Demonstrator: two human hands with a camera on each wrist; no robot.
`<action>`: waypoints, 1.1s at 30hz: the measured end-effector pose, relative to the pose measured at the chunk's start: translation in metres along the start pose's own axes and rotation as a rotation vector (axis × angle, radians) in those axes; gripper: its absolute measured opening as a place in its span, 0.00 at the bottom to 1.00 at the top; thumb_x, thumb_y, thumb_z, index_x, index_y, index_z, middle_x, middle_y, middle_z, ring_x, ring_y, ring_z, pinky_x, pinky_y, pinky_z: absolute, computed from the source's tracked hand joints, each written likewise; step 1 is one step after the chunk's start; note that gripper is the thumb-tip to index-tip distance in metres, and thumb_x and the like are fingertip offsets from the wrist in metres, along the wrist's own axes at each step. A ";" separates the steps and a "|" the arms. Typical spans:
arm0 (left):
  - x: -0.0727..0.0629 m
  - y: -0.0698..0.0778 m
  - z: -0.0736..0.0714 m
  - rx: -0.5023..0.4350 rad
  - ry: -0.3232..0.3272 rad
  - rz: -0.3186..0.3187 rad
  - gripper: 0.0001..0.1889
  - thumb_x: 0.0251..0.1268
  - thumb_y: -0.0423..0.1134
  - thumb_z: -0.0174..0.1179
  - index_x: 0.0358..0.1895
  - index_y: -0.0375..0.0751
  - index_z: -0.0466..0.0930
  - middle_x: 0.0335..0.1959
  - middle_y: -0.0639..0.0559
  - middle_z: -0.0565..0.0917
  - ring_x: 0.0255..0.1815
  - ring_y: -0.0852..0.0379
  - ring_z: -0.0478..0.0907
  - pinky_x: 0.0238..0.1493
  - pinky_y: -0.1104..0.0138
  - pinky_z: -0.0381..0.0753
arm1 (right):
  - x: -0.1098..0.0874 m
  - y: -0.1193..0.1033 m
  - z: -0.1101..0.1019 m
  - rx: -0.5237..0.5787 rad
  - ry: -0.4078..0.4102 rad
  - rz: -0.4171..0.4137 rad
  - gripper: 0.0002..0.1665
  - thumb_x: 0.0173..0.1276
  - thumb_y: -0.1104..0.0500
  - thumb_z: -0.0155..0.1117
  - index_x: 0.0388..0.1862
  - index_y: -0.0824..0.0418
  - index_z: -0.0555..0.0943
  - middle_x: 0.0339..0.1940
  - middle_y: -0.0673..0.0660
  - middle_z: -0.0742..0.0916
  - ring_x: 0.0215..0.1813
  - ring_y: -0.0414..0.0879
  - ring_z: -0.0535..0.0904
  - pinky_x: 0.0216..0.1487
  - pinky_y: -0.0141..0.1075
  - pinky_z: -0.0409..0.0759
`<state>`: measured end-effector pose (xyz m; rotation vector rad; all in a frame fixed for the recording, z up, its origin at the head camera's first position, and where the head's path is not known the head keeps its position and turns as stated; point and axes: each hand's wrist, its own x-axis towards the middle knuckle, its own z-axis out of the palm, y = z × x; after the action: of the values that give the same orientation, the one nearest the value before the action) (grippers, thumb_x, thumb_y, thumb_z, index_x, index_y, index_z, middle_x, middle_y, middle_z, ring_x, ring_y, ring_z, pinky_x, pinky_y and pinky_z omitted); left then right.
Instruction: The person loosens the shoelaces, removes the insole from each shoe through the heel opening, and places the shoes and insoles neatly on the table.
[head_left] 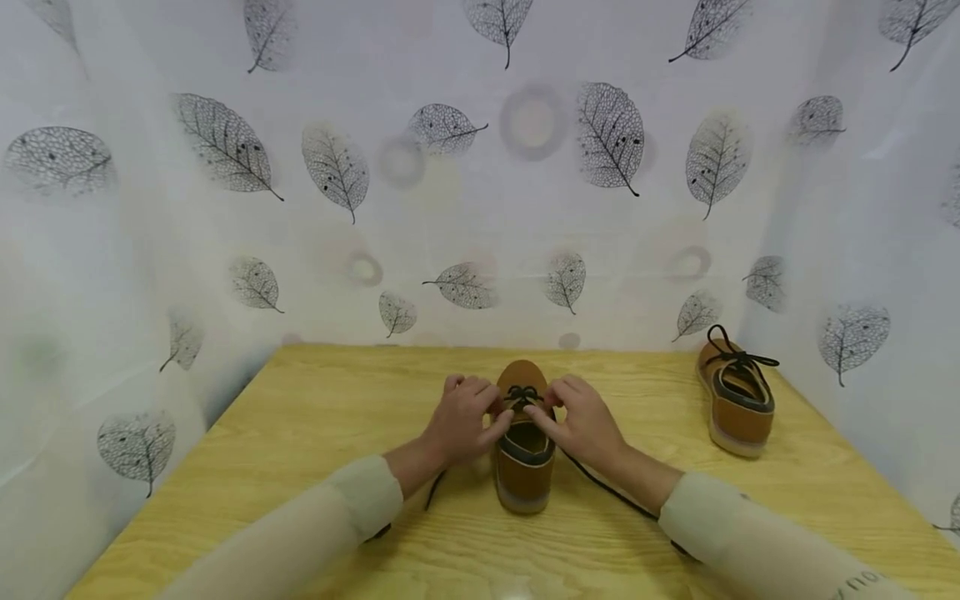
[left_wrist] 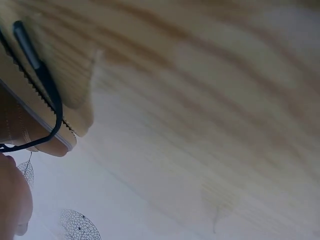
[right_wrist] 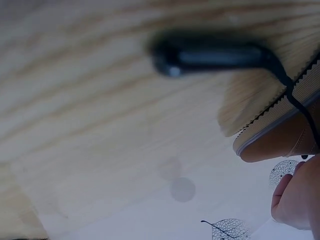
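A brown shoe (head_left: 522,483) stands on the table in the middle of the head view, its heel toward me. Its dark shoelace (head_left: 522,392) crosses over the tongue. From the left side, my left hand (head_left: 468,421) pinches the lace between thumb and fingers. My right hand (head_left: 585,421) does likewise from the right, its thumb over the shoe opening. Loose lace ends trail down on both sides. One tipped lace end (left_wrist: 30,50) hangs beside the sole in the left wrist view, another lace end (right_wrist: 215,55) in the right wrist view. The fingertips are partly hidden.
A second brown shoe (head_left: 742,417), its dark lace tied in a bow, stands at the table's right edge. Behind and beside the yellow wooden table (head_left: 360,375) hangs a white curtain (head_left: 480,208) with leaf prints.
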<state>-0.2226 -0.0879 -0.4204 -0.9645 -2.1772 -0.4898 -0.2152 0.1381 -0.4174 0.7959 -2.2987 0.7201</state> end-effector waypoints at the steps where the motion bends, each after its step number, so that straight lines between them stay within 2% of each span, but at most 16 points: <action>1: 0.002 0.001 0.001 -0.007 0.014 0.000 0.08 0.63 0.44 0.61 0.28 0.48 0.76 0.26 0.58 0.75 0.30 0.57 0.71 0.47 0.54 0.64 | 0.001 0.000 0.001 -0.006 0.011 -0.010 0.13 0.61 0.53 0.73 0.28 0.54 0.76 0.28 0.50 0.79 0.33 0.42 0.73 0.35 0.36 0.75; 6: 0.012 0.006 0.004 0.001 0.042 -0.022 0.09 0.58 0.45 0.66 0.27 0.49 0.77 0.25 0.58 0.76 0.30 0.56 0.72 0.44 0.54 0.62 | 0.003 -0.002 0.002 -0.026 0.031 -0.023 0.11 0.64 0.56 0.70 0.28 0.54 0.76 0.29 0.50 0.79 0.33 0.41 0.72 0.34 0.36 0.75; 11: 0.013 0.006 0.005 0.014 0.029 -0.072 0.08 0.57 0.43 0.68 0.28 0.49 0.77 0.25 0.57 0.76 0.30 0.56 0.73 0.43 0.55 0.63 | 0.005 -0.001 0.003 -0.038 0.031 -0.035 0.11 0.66 0.56 0.68 0.28 0.53 0.75 0.29 0.49 0.77 0.32 0.40 0.70 0.32 0.34 0.74; 17: 0.010 0.002 0.006 0.057 0.054 -0.030 0.07 0.57 0.39 0.65 0.26 0.49 0.76 0.24 0.57 0.75 0.28 0.56 0.72 0.43 0.54 0.64 | 0.002 -0.002 0.002 -0.040 0.007 -0.002 0.10 0.67 0.56 0.67 0.28 0.53 0.75 0.30 0.48 0.77 0.31 0.40 0.70 0.32 0.33 0.73; 22: 0.010 0.003 0.005 0.066 0.062 -0.002 0.09 0.58 0.39 0.64 0.24 0.49 0.74 0.23 0.57 0.73 0.27 0.55 0.70 0.43 0.53 0.64 | -0.002 0.000 -0.001 -0.042 0.010 -0.010 0.09 0.67 0.58 0.66 0.28 0.53 0.76 0.30 0.48 0.76 0.31 0.39 0.70 0.31 0.32 0.72; 33: 0.008 0.001 0.002 0.059 0.053 -0.007 0.05 0.59 0.38 0.64 0.28 0.48 0.78 0.24 0.57 0.75 0.28 0.56 0.70 0.46 0.52 0.66 | -0.005 0.005 -0.002 -0.058 0.016 -0.061 0.08 0.69 0.59 0.64 0.29 0.53 0.76 0.30 0.49 0.76 0.30 0.38 0.70 0.29 0.32 0.71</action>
<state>-0.2262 -0.0818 -0.4166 -0.9024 -2.1358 -0.4465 -0.2144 0.1443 -0.4208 0.8267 -2.2603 0.6281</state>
